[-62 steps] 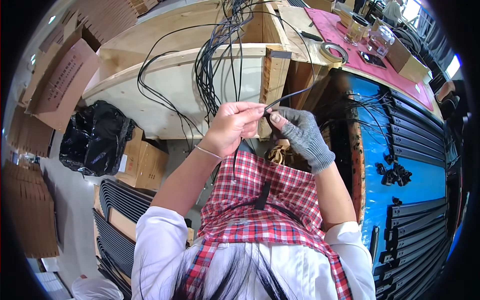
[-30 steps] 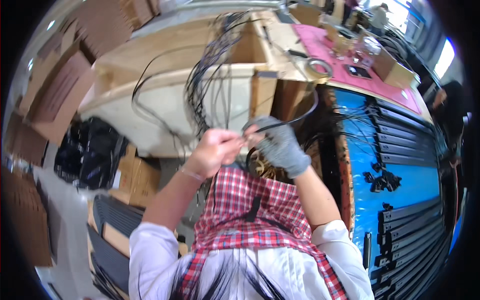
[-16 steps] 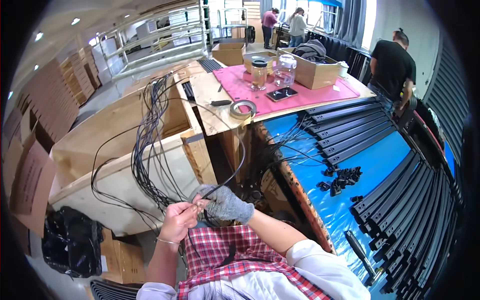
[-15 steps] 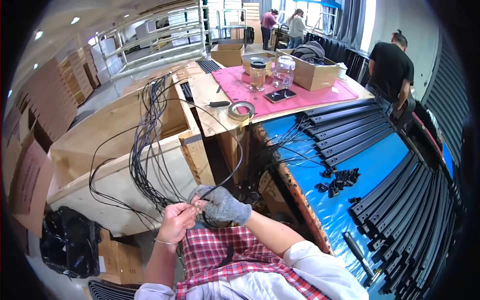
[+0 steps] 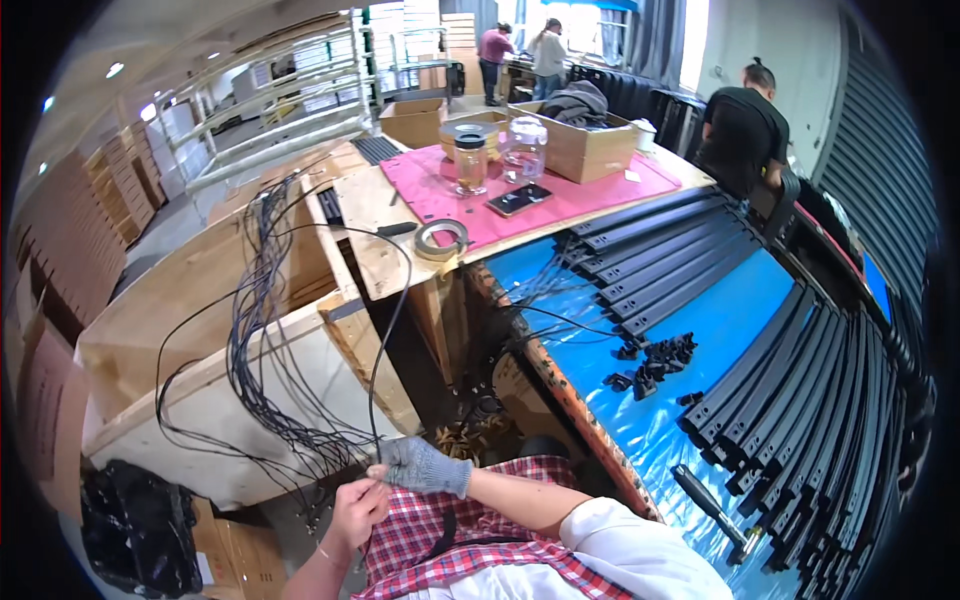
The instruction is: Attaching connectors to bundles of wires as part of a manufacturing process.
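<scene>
My right hand (image 5: 428, 466), in a grey knit glove, is closed on a thin black cable (image 5: 378, 360) that arcs up toward the wooden box. My bare left hand (image 5: 357, 512) meets it at the fingertips, pinched together; whatever lies between them is too small to make out. A thick bundle of black cables (image 5: 240, 330) drapes over the side of the wooden box (image 5: 130, 350), its lower ends hanging beside my hands. Both hands are in front of my red checked apron (image 5: 490, 515).
Black metal rails (image 5: 780, 400) lie on the blue-covered table (image 5: 550, 370) at right, with small black clips (image 5: 655, 362) and a hammer-like tool (image 5: 712, 510). A tape roll (image 5: 440, 240), jars and a phone (image 5: 519, 199) sit behind. A person (image 5: 748, 125) works at far right.
My view has turned, shifting the scene slightly left. Both hands have moved lower, toward my lap, and the left now sits beneath the gloved one.
</scene>
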A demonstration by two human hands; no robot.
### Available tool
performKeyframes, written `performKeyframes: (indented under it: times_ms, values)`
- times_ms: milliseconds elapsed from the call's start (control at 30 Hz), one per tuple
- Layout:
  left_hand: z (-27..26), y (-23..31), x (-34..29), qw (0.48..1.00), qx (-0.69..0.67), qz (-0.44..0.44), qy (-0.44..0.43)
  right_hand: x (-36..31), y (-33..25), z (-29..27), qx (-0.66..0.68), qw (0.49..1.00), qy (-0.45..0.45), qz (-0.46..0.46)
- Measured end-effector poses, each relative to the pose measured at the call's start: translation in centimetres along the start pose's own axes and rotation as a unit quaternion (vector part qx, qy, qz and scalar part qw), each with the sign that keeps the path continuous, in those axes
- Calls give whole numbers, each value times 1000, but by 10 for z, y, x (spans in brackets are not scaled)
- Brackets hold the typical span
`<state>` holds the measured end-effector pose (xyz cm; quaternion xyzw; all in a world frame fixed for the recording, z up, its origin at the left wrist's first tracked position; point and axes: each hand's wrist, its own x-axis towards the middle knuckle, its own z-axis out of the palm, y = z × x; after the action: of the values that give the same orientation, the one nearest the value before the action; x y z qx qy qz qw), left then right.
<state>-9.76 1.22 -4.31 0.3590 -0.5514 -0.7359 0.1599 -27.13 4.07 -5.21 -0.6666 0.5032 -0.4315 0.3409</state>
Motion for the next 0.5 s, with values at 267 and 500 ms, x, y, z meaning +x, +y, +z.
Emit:
performKeyframes:
  times_ms: [267,500]
  values:
    - [4,22,-19,929,-293,12,-226,-4,-43,-1,116,974,83,-174]
    - [9,-8,0,818,346,376,266,8,-23,10,-56,996,64,14]
